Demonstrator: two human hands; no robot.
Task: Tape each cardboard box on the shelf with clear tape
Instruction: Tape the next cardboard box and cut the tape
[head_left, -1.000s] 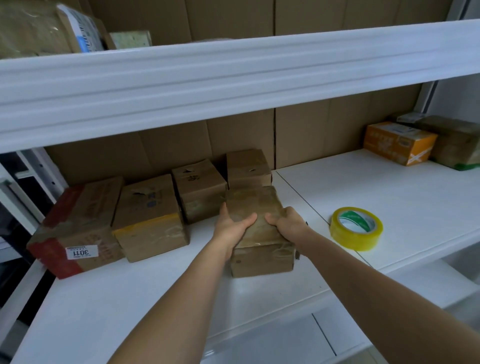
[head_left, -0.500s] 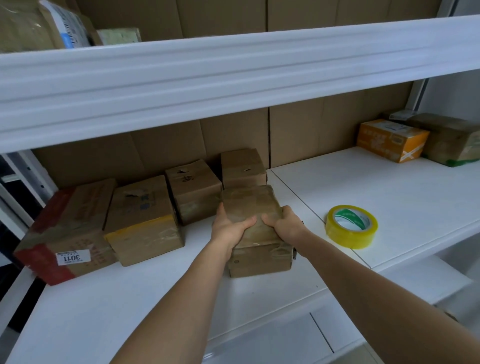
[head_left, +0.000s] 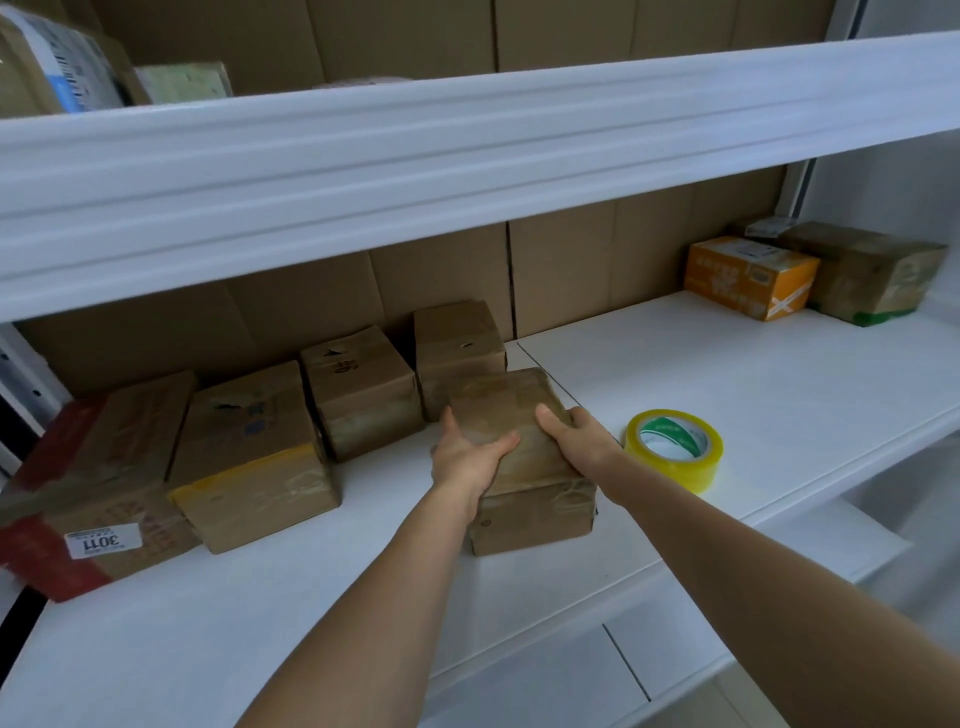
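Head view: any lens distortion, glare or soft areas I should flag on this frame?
Head view: wide-angle bowing curves the upper shelf edge; lighting is soft and even, with faint shadows under the boxes; the roll of clear tape and the tape on the held cardboard box show mild sheen, no harsh glare; the left hand and right hand are fairly sharp, corners smeared.

the white shelf (head_left: 753, 384) carries a small cardboard box (head_left: 524, 467) under the fingers, a tape roll (head_left: 674, 449) just right of them, four boxes (head_left: 249, 457) in a row left and behind, and an orange box (head_left: 748, 275) beside a brown box (head_left: 872, 270), well off to the far right.
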